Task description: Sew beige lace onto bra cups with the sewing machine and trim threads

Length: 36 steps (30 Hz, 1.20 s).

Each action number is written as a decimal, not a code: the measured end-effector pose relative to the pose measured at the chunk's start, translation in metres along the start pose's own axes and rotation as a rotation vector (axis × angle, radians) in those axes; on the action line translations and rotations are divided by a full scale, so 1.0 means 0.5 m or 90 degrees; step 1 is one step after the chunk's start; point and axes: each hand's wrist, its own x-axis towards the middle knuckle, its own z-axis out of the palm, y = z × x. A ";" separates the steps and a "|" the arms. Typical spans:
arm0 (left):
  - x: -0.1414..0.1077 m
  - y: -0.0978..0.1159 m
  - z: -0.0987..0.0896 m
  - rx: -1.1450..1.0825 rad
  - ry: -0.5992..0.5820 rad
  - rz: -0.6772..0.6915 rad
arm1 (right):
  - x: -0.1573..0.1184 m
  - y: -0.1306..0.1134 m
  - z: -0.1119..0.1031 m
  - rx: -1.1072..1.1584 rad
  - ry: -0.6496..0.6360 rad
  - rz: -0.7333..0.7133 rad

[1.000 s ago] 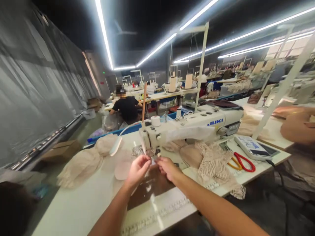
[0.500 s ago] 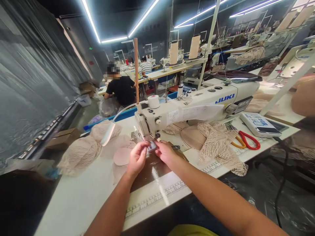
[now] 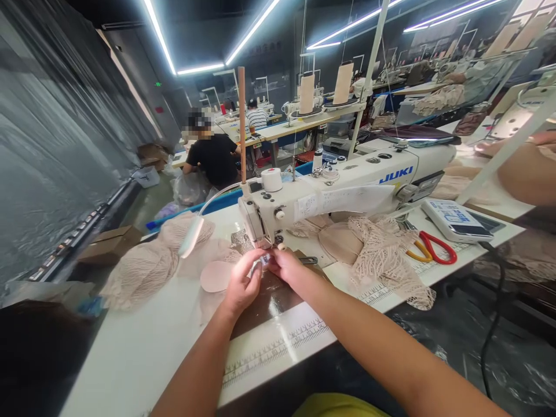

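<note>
White with dark marks too small for me to read, a little tag-like piece (image 3: 264, 260) sits between the two hands, just below the needle end of the sewing machine (image 3: 360, 174). I have the left hand (image 3: 244, 284) with its thumb and forefinger drawn nearly together, pinching the piece from its left side. At its right edge, the right hand (image 3: 285, 265) has its fingers curled in with little gap; their tips are partly hidden from my camera, so I cannot tell how firmly they grip. Beneath both hands I see a glossy brown sheet (image 3: 273, 301) on the pale worktop (image 3: 125, 353), with a printed ruler scale (image 3: 278, 350) running along the near edge. Just left of the left hand lies a pink oval pad (image 3: 215, 277), and beyond it a bundle of beige netting (image 3: 139, 269) near the bent lamp (image 3: 191, 237). To the right of the hands I make out a heap of beige lace (image 3: 384, 249), scissors (image 3: 443, 260) with one red and one yellow handle, and a white control box (image 3: 456, 220). A white spool (image 3: 271, 180) stands atop the machine; farther back, a person in a black shirt (image 3: 215, 159) sits before another worktop.
</note>
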 end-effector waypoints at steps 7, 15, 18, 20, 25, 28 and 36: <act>-0.010 0.001 -0.023 -0.037 0.067 -0.097 | -0.032 -0.003 -0.020 -0.169 0.007 -0.014; -0.007 0.016 -0.004 -0.164 0.050 -0.290 | -0.128 0.004 -0.045 -0.395 -0.046 -0.224; -0.007 0.028 0.003 -0.206 -0.042 -0.365 | -0.184 0.014 -0.061 -0.491 -0.137 -0.296; -0.009 0.034 0.004 -0.221 -0.101 -0.390 | -0.213 0.020 -0.079 -0.538 -0.205 -0.329; -0.019 0.050 0.010 -0.191 -0.151 -0.357 | -0.235 -0.013 -0.131 -0.632 -0.271 -0.475; -0.028 0.079 0.015 -0.167 -0.282 -0.246 | -0.230 -0.049 -0.145 -0.651 -0.282 -0.536; -0.020 0.113 0.013 -0.011 -0.275 -0.168 | -0.242 -0.003 -0.159 -0.527 -0.063 -0.444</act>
